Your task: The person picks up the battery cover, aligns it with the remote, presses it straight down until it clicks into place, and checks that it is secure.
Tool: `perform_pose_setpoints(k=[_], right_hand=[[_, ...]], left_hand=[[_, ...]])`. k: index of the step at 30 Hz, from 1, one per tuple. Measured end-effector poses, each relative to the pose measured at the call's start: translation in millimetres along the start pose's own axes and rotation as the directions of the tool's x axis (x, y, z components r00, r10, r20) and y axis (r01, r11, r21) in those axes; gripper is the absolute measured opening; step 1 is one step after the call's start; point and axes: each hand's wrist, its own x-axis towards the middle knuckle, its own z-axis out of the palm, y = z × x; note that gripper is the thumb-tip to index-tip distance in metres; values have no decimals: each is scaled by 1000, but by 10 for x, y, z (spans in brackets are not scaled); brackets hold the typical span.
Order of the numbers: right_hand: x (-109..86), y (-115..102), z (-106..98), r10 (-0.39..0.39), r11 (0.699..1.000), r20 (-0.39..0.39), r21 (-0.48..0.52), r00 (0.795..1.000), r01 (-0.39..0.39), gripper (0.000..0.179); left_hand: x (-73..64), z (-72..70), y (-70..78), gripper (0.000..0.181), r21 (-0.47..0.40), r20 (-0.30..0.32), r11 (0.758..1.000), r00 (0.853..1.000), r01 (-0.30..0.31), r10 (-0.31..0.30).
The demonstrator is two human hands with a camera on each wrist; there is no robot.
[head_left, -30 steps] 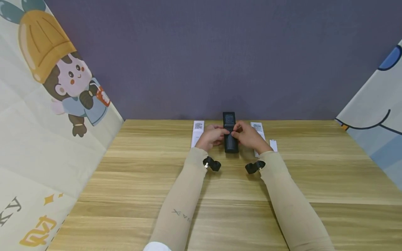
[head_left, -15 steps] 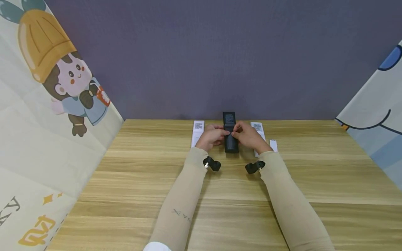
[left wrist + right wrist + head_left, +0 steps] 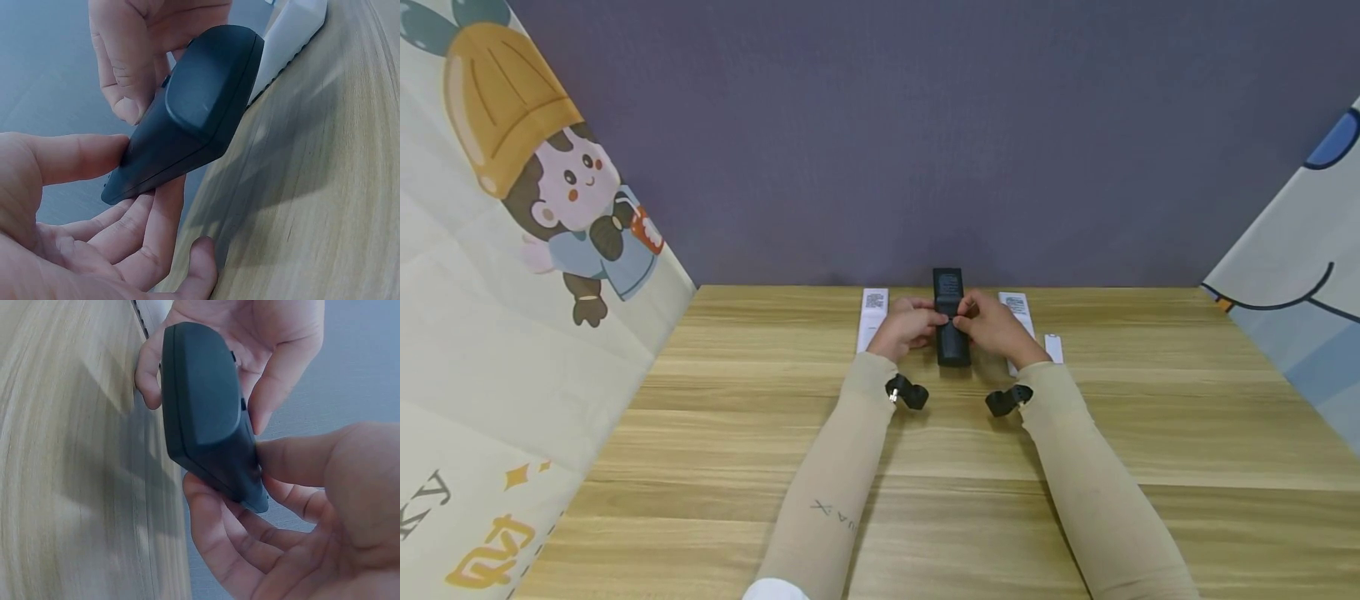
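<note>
Black remote (image 3: 953,347) gripped by left hand (image 3: 908,327) (9 o'clock), right hand (image 3: 995,326) (3 o'clock)
It might be dropped through slackened grip.

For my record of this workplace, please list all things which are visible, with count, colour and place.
Black remote: 1, black, between the hands
White remotes: 2, white, on the table, one either side
Small white piece: 1, white, right of the right white remote
Table: 1, wood-brown, beneath
Back panel: 1, dark grey-purple, behind
Printed sheets: 2, pale with cartoons, left and right
Wrist cameras: 2, black, one per wrist
Sleeves: 2, beige, on both arms
Hands: 2, bare, both holding the black remote
</note>
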Motion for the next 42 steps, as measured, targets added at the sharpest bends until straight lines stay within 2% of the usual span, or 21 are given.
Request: perform_pose_setpoints(k=[18,25,34,42], right_hand=[[15,-10,11,-12,999,-10,-38,1000,12,17],[45,50,44,-19,998,-25,-68,1000,17,16],[58,56,73,-28,998,-11,-61,1000,28,14],[68,64,87,-10,998,36,-64,999,13,20]], left_hand=[[-12,18,14,43,7,-16,1000,1000,-9,9],[-22,40,14,37,93,-19,994,999,-49,51],[-37,56,23,39,79,3,996,999,-40,40],[-48,58,2,36,127,-7,989,997,-80,82]])
